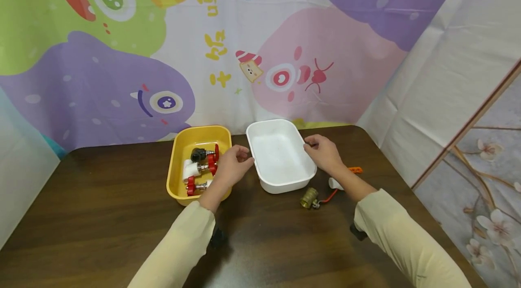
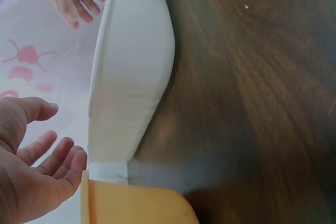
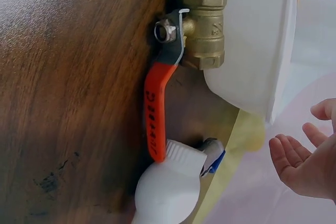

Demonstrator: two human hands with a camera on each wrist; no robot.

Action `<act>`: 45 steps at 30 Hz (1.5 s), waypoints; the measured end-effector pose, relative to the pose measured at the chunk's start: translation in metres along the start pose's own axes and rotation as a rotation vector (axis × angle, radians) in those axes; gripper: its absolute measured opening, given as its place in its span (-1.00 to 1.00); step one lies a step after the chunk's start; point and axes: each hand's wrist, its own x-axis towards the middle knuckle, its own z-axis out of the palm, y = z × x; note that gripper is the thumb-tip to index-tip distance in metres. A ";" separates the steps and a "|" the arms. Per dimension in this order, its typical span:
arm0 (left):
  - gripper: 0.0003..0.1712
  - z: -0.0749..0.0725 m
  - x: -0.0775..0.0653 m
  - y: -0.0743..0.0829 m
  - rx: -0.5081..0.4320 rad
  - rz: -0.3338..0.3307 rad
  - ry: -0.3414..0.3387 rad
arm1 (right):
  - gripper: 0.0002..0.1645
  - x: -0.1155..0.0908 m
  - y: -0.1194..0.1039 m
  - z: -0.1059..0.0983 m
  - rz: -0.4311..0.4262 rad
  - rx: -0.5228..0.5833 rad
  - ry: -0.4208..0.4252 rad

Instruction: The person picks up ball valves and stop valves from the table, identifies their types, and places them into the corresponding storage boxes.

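An empty white plastic basin stands in the middle of the table. My left hand hovers by its left rim, fingers loosely bent and thumb apart; the left wrist view shows this hand holding nothing. On the other side, my right hand is beside the right rim, and in the right wrist view its relaxed fingers hold nothing. A brass ball valve with a red lever handle lies close to the white basin. Touching the lever's end in that view is a white plastic fitting.
Left of the white basin is a yellow basin with several red-handled valves in it. An orange handle shows behind the right forearm. A cartoon-printed cloth hangs along the table's back edge.
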 end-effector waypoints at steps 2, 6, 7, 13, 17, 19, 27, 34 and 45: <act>-0.65 0.002 0.000 0.000 -0.002 -0.005 0.005 | -0.56 0.000 0.001 0.000 0.004 -0.009 0.001; -0.67 0.007 0.000 0.000 0.008 0.000 0.011 | -0.57 -0.001 0.004 -0.001 0.018 -0.014 -0.001; -0.67 0.009 0.000 0.000 0.009 -0.006 0.010 | -0.56 -0.001 0.005 -0.001 0.021 -0.013 -0.001; -0.59 0.015 0.000 0.001 -0.006 -0.028 -0.017 | -0.57 -0.001 0.012 -0.001 0.043 -0.021 0.015; -0.54 0.020 0.000 -0.001 -0.003 -0.021 -0.016 | -0.57 -0.001 0.020 -0.002 0.071 -0.030 0.013; -0.52 0.021 -0.001 -0.001 0.000 -0.013 -0.014 | -0.56 -0.001 0.024 -0.002 0.090 -0.025 0.007; -0.45 0.027 -0.004 0.000 -0.016 -0.011 -0.024 | -0.51 0.001 0.042 -0.002 0.135 -0.032 -0.018; -0.40 0.034 -0.004 -0.003 -0.022 -0.059 -0.051 | -0.55 -0.001 0.052 0.000 0.113 -0.060 0.005; -0.38 0.041 -0.003 -0.010 -0.043 -0.086 -0.080 | -0.50 0.002 0.064 0.003 0.129 -0.111 0.008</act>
